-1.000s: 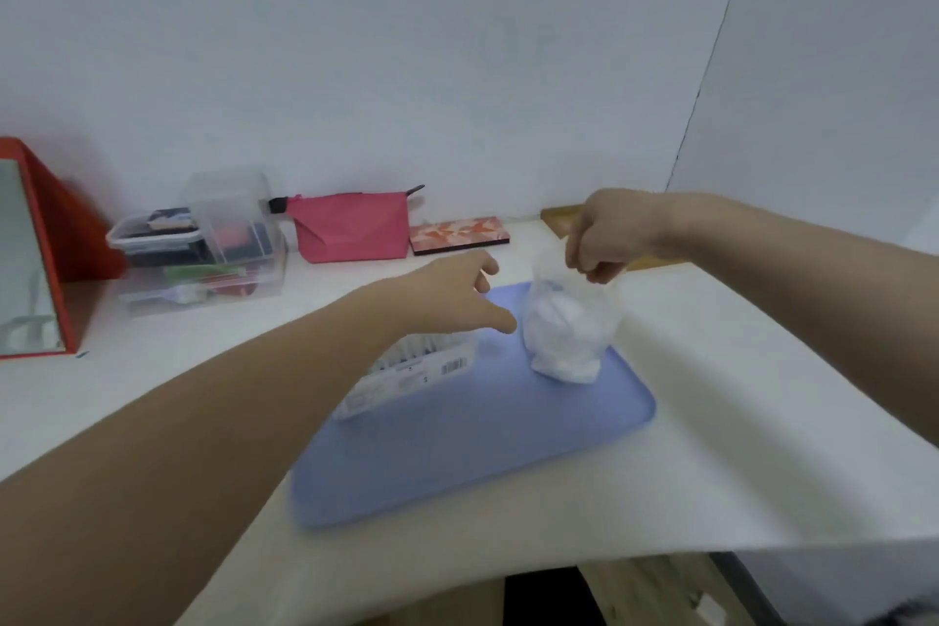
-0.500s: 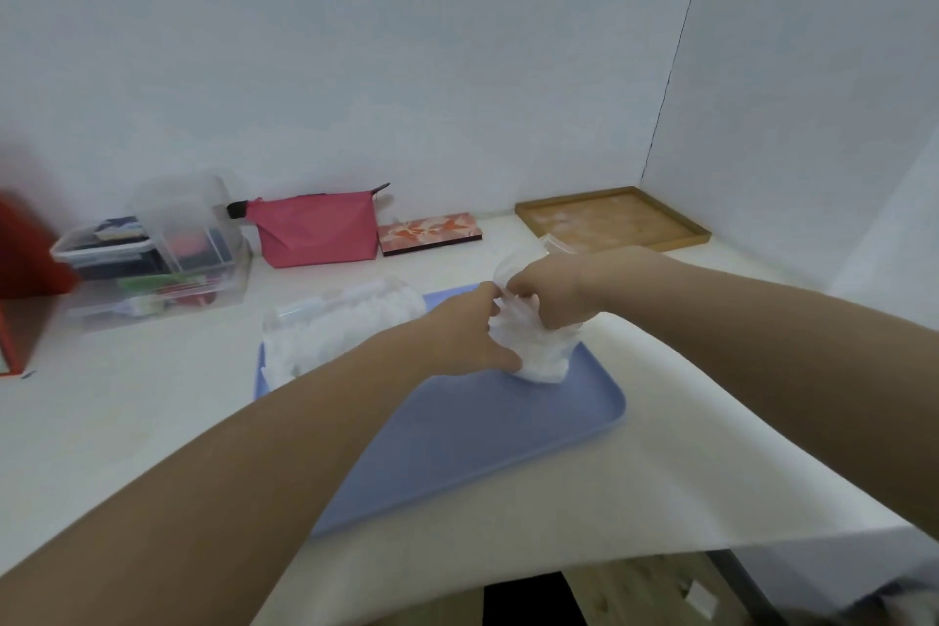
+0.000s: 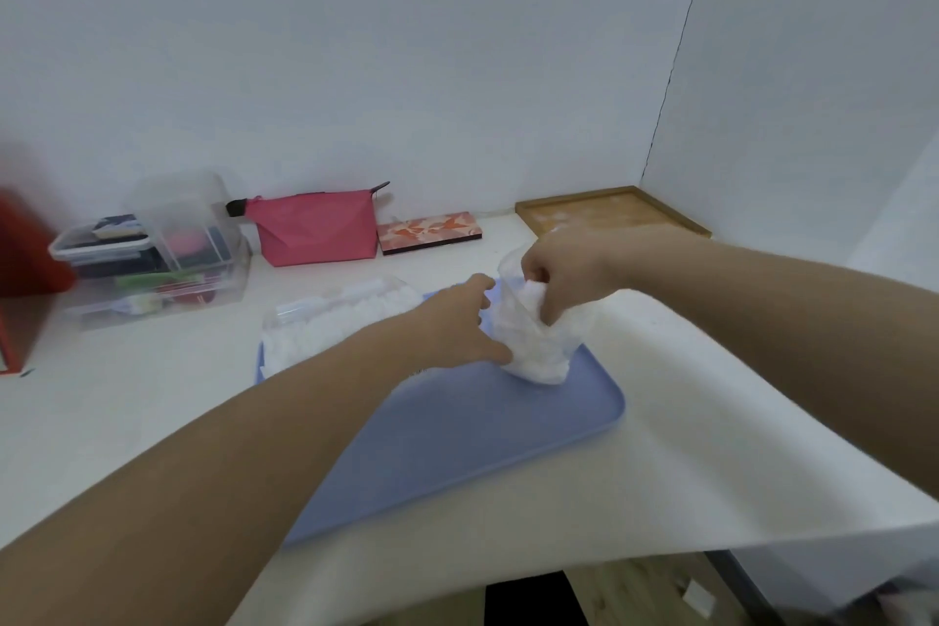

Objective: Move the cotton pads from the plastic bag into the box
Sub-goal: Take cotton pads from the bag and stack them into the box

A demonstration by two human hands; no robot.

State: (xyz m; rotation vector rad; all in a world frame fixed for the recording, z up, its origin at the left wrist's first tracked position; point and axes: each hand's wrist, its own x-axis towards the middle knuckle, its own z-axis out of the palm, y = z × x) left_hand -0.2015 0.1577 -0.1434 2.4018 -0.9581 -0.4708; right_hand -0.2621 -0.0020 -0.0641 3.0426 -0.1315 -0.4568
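The plastic bag (image 3: 538, 341) of cotton pads (image 3: 528, 300) stands on the blue tray (image 3: 457, 437), towards the counter's far right corner. The left hand (image 3: 457, 328) steadies the bag's side, fingers fairly straight. The right hand (image 3: 559, 272) reaches into its mouth, grip curled on pads. The clear box (image 3: 335, 320) lies at the tray's far left edge. The pads look light and soft and the film limp, so pinching a stack firmly seems best.
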